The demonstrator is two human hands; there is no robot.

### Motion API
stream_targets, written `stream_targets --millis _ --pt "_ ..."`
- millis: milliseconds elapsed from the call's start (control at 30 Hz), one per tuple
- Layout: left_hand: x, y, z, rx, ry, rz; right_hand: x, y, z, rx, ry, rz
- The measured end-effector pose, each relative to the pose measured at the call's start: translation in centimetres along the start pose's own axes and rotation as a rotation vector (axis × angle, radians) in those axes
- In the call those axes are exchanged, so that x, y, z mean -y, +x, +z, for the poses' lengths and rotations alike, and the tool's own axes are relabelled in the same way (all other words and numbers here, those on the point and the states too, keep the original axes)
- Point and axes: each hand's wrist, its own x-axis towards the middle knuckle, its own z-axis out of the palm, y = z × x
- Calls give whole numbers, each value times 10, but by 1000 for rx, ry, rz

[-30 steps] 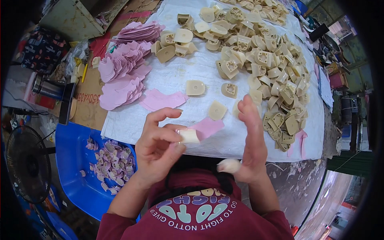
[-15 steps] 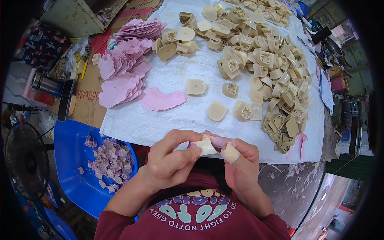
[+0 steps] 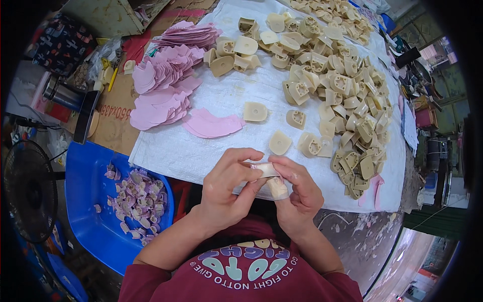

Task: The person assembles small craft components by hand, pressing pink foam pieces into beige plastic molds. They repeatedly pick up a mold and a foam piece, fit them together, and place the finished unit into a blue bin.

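Observation:
Between my two hands, just off the table's near edge, is a cream shoe heel [image 3: 265, 170] with a little pink covering showing at its side. My left hand [image 3: 227, 187] pinches its left end between thumb and fingers. On the other end, my right hand [image 3: 300, 195] has its fingertips closed, and its thumb is wrapped in pale tape [image 3: 277, 188]. My fingers hide much of the heel. A few loose cream heels [image 3: 279, 143] lie just beyond my hands. To their left, a curved pink piece [image 3: 214, 124] rests flat on the white cloth.
Stacked pink cut pieces [image 3: 160, 108] stand at the left of the white cloth [image 3: 226, 95]. A large heap of cream heels [image 3: 352, 103] covers its right side. Below the table's left edge, a blue basin [image 3: 93, 211] holds many pink-and-cream pieces [image 3: 138, 199]. A black fan [image 3: 31, 189] stands far left.
My hands have drawn closer together and turned the heel, with less pink showing on it now. The whole view has shifted slightly; the things on the table stay put.

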Motion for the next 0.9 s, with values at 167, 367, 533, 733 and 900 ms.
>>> stream_targets --millis 167,367,533,733,900 --pt "1 -2 3 -60 -609 -415 -1 12 8 35 71 -47" --pt "15 -2 6 54 239 -70 -22 13 18 -24 60 59" --pt "9 6 -5 -22 -701 -812 -29 21 -10 230 724 501" --pt "12 2 -1 2 -591 -801 -32 12 -2 117 250 169" --pt "8 2 0 -10 -396 -609 -20 25 -6 165 -102 -18"
